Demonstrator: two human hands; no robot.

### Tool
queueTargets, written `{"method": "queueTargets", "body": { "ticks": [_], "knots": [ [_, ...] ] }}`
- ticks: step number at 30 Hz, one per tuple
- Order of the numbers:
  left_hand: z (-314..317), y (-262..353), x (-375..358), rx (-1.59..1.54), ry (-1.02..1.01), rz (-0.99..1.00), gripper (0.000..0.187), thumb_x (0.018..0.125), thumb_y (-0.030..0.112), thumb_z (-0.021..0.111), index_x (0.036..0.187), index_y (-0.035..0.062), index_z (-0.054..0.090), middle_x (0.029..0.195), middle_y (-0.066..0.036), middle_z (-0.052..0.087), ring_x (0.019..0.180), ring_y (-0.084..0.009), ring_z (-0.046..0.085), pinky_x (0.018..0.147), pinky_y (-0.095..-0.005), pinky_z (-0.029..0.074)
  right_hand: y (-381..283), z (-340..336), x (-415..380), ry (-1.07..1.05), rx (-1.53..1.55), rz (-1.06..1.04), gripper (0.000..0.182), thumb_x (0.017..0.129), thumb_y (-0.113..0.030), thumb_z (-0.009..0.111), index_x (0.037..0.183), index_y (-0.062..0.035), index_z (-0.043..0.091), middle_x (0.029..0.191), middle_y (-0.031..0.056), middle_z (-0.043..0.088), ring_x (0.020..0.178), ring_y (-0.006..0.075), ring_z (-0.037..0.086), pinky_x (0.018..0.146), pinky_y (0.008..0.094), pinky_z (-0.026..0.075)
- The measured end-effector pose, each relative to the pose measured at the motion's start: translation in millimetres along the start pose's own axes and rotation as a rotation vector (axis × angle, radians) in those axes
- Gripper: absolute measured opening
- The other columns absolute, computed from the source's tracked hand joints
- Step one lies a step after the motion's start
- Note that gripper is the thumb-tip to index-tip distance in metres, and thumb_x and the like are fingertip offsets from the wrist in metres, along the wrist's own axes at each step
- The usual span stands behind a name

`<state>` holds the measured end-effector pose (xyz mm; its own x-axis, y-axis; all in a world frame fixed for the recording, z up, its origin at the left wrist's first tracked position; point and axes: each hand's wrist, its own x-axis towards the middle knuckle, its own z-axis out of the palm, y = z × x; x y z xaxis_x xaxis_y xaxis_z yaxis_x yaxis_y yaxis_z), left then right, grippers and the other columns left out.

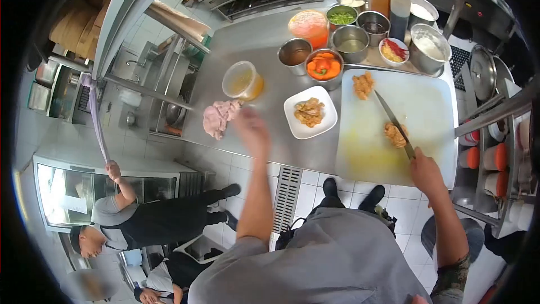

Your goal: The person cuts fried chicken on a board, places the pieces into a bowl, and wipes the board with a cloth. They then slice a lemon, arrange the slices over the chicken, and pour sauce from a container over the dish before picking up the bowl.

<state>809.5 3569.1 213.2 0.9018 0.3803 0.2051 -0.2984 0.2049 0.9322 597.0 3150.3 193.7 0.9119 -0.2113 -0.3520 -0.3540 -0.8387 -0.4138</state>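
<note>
My right hand (426, 173) is closed round the handle of a kitchen knife (388, 111). Its blade lies across a browned piece of chicken (395, 134) on the white cutting board (368, 157). Another browned piece (363, 85) sits near the board's top left corner. My left hand (252, 129), smeared by motion, is over the steel table, just right of a crumpled pale pink heap (218, 119) that looks like a cloth. Between the hands stands a square white bowl (293, 126) with browned pieces in it. A plastic tub (239, 80) of yellowish liquid is beyond my left hand.
Steel bowls of carrot slices (324, 66), chopped greens (341, 17) and sauces crowd the back right, beside squeeze bottles (400, 8). A steel post (495, 114) slants in at the right. At left, a person (152, 214) grips a pole; another (169, 276) is below.
</note>
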Motion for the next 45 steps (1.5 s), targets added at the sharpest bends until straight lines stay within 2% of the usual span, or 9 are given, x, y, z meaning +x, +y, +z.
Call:
{"method": "queueTargets", "body": {
  "ticks": [3, 6, 8, 9, 12, 14, 18, 21, 45],
  "knots": [
    [-178, -44, 144, 1.142, 0.106, 0.441, 0.033, 0.093, 0.020, 0.067, 0.118, -0.0017, 0.062, 0.114, -0.018, 0.061, 0.101, -0.0354, 0.060, 0.088, -0.0443, 0.051, 0, 2, -2, 0.042, 0.009, 0.001, 0.020, 0.100, -0.021, 0.051, 0.110, -0.0034, 0.050, 0.084, 0.0273, 0.068, 0.083, 0.0490, 0.066, 0.077, 0.0604, 0.051],
    [-284, -117, 226, 1.424, -0.370, 0.603, 0.035, 0.092, 0.025, 0.071, 0.118, 0.0014, 0.064, 0.116, -0.020, 0.067, 0.111, -0.0413, 0.061, 0.096, -0.0520, 0.048, -11, -5, -20, 0.148, -0.068, -0.005, 0.017, 0.101, -0.020, 0.051, 0.109, -0.0046, 0.049, 0.083, 0.0250, 0.068, 0.082, 0.0480, 0.066, 0.075, 0.0608, 0.050],
    [-240, -87, 192, 1.579, -0.341, 0.538, 0.037, 0.095, 0.026, 0.069, 0.120, -0.0003, 0.064, 0.120, -0.022, 0.067, 0.111, -0.0426, 0.061, 0.098, -0.0515, 0.047, -24, -21, -39, 0.173, -0.083, 0.056, 0.016, 0.101, -0.019, 0.051, 0.108, -0.0053, 0.048, 0.082, 0.0240, 0.068, 0.080, 0.0477, 0.066, 0.072, 0.0601, 0.050],
    [-244, -91, 198, 1.552, -0.394, 0.220, 0.035, 0.095, 0.020, 0.067, 0.121, -0.0025, 0.063, 0.123, -0.024, 0.067, 0.113, -0.0437, 0.061, 0.098, -0.0514, 0.047, -29, -28, -44, 0.190, -0.086, 0.068, 0.015, 0.102, -0.019, 0.051, 0.108, -0.0056, 0.048, 0.081, 0.0236, 0.068, 0.079, 0.0476, 0.066, 0.071, 0.0598, 0.050],
    [-185, -51, 124, 1.326, -0.263, 0.483, 0.033, 0.096, 0.015, 0.065, 0.122, -0.0047, 0.063, 0.124, -0.022, 0.068, 0.112, -0.0405, 0.063, 0.096, -0.0477, 0.050, -39, -44, -82, 0.178, -0.163, 0.110, 0.013, 0.101, -0.017, 0.053, 0.106, -0.0060, 0.048, 0.079, 0.0208, 0.068, 0.076, 0.0459, 0.067, 0.069, 0.0584, 0.051],
    [-85, -14, 20, 0.889, -0.283, 0.168, 0.032, 0.094, 0.010, 0.065, 0.123, -0.0029, 0.064, 0.122, -0.019, 0.070, 0.113, -0.0364, 0.066, 0.096, -0.0431, 0.053, -45, -49, -108, 0.153, -0.179, 0.139, 0.012, 0.101, -0.017, 0.053, 0.105, -0.0058, 0.048, 0.079, 0.0201, 0.068, 0.075, 0.0452, 0.067, 0.069, 0.0583, 0.051],
    [77, -30, -133, 0.570, -0.869, 0.264, 0.022, 0.097, 0.007, 0.066, 0.118, 0.0048, 0.069, 0.125, -0.014, 0.066, 0.113, -0.0272, 0.066, 0.087, -0.0350, 0.058, -44, -52, -132, 0.092, -0.247, 0.189, 0.011, 0.100, -0.015, 0.053, 0.105, -0.0055, 0.050, 0.079, 0.0193, 0.068, 0.074, 0.0436, 0.068, 0.068, 0.0578, 0.052],
    [146, -74, -169, 0.445, -0.906, 0.199, 0.015, 0.096, 0.005, 0.065, 0.111, 0.0018, 0.066, 0.113, -0.014, 0.063, 0.098, -0.0271, 0.067, 0.080, -0.0335, 0.057, -38, -53, -139, 0.090, -0.239, 0.152, 0.011, 0.098, -0.014, 0.053, 0.105, -0.0052, 0.050, 0.078, 0.0195, 0.068, 0.073, 0.0426, 0.068, 0.067, 0.0566, 0.053],
    [175, -100, -187, 0.502, -0.867, 0.391, 0.011, 0.089, -0.004, 0.064, 0.099, 0.0000, 0.063, 0.096, -0.013, 0.063, 0.085, -0.0269, 0.064, 0.076, -0.0358, 0.055, -38, -68, -129, -0.158, -0.226, 0.127, 0.020, 0.093, -0.012, 0.062, 0.106, -0.0044, 0.048, 0.077, 0.0192, 0.066, 0.067, 0.0400, 0.070, 0.059, 0.0495, 0.055]
  ]
}}
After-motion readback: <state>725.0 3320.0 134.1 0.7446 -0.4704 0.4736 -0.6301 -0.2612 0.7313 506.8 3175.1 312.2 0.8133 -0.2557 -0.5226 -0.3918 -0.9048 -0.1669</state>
